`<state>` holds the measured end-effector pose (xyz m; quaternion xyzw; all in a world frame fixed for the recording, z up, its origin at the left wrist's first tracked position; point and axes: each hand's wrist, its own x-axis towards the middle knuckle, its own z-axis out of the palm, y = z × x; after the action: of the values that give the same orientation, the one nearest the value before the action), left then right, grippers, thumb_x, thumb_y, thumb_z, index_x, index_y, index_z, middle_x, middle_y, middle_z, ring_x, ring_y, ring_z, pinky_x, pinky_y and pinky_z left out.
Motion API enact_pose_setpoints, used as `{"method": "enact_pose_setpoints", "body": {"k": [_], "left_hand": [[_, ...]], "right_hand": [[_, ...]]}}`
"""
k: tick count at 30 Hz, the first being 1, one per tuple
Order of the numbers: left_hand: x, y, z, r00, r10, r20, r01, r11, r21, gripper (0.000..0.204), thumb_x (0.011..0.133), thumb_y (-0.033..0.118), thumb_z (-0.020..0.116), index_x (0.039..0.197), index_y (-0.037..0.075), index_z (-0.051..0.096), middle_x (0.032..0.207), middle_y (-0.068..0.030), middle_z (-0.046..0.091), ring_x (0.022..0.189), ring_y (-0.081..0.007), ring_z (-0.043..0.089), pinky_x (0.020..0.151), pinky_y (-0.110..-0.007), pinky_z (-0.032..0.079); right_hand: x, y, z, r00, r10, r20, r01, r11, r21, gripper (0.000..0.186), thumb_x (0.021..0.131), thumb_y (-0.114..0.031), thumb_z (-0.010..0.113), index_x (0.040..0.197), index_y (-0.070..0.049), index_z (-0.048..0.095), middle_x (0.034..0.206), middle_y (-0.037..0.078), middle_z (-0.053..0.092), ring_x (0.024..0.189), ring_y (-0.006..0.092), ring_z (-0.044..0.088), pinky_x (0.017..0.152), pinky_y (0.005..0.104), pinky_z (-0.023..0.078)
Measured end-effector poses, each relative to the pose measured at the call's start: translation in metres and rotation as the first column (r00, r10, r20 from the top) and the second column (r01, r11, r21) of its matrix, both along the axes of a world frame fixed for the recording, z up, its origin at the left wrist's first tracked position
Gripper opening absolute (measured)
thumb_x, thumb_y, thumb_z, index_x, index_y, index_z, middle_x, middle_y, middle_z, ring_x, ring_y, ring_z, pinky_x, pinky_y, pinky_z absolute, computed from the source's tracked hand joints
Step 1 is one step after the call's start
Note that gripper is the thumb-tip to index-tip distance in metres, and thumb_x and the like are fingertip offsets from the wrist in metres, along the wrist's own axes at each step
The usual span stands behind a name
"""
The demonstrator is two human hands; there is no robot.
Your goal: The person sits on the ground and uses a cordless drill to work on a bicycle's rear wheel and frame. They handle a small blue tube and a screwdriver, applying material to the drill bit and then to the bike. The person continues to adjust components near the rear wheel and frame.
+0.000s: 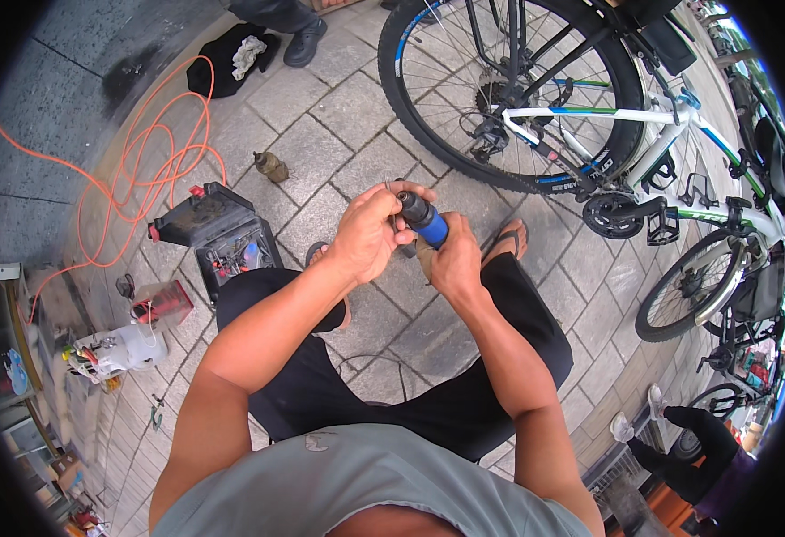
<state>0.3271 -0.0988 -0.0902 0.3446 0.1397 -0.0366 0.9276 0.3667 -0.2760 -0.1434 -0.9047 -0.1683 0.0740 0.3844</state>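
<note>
Two bare hands meet around a blue and black power tool [431,230], just above the centre of the view, in front of a seated person in a grey shirt [348,474] and black trousers [527,331]. On a clock face laid over the scene, twelve points away from the person.

The right hand [457,259] is closed around the tool's body, whose black nose tilts toward eleven. The left hand [370,231] has its fingers bent around that nose; I cannot tell whether they pinch a small part there. The tool is held in the air between the knees, above grey paving [607,304].

Near nine, just beyond the left knee, an open black toolbox [209,215] holds a jumble of small tools. A small brown bottle [272,167] stands between ten and eleven. An orange hose [113,199] lies in loops around ten. At eleven, a pale crumpled rag [248,55] rests on a black cloth [213,79], with someone's dark shoe [305,43] near it.

A bicycle wheel [491,97] fills one o'clock, with a white bicycle frame [670,132] toward two. Toward four is another person's leg [692,425]. Between eight and nine sits a white plastic bag [133,347].
</note>
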Motion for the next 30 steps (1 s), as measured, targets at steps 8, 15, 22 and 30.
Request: {"method": "enact_pose_setpoints", "body": {"k": [8,15,22,30], "left_hand": [[0.001,-0.003,0.001,1.0,0.01,-0.004,-0.01,0.999,0.032,0.031,0.095,0.009,0.049,0.119,-0.002,0.063,0.127,-0.0175,0.068,0.076,-0.0076,0.05,0.066,-0.025,0.047],[0.001,-0.002,-0.002,1.0,0.022,-0.005,-0.022,0.999,0.05,0.03,0.095,0.009,0.049,0.119,-0.001,0.063,0.126,-0.0173,0.068,0.075,-0.0083,0.05,0.065,-0.026,0.046],[0.005,-0.01,-0.004,0.998,0.053,-0.039,-0.05,0.996,0.072,0.024,0.098,0.013,0.054,0.113,-0.002,0.064,0.114,-0.0117,0.07,0.074,-0.0084,0.047,0.06,-0.024,0.042],[0.004,-0.017,0.003,0.974,0.149,-0.171,-0.122,0.98,0.158,0.019,0.093,0.022,0.064,0.097,0.004,0.069,0.083,0.0003,0.059,0.064,-0.0059,0.044,0.052,-0.024,0.033]], "right_hand": [[-0.001,0.0,0.0,1.0,-0.008,-0.004,0.008,1.0,-0.019,0.043,0.079,-0.016,0.081,0.116,-0.004,0.062,0.111,0.023,0.066,0.1,0.049,0.066,0.087,0.055,0.054],[-0.002,0.001,0.0,1.0,-0.01,0.01,0.01,1.0,-0.019,0.041,0.079,-0.016,0.081,0.114,-0.003,0.062,0.108,0.023,0.067,0.098,0.0489,0.067,0.085,0.0546,0.054],[-0.001,-0.004,-0.013,0.996,0.009,-0.085,-0.008,1.0,0.011,0.039,0.083,-0.019,0.082,0.109,0.001,0.061,0.101,0.027,0.067,0.093,0.0488,0.068,0.079,0.0508,0.054],[-0.007,0.006,-0.015,0.99,0.12,-0.078,-0.103,0.976,0.189,0.035,0.088,-0.018,0.08,0.108,0.005,0.061,0.087,0.018,0.069,0.08,0.0258,0.066,0.076,0.0405,0.052]]}}
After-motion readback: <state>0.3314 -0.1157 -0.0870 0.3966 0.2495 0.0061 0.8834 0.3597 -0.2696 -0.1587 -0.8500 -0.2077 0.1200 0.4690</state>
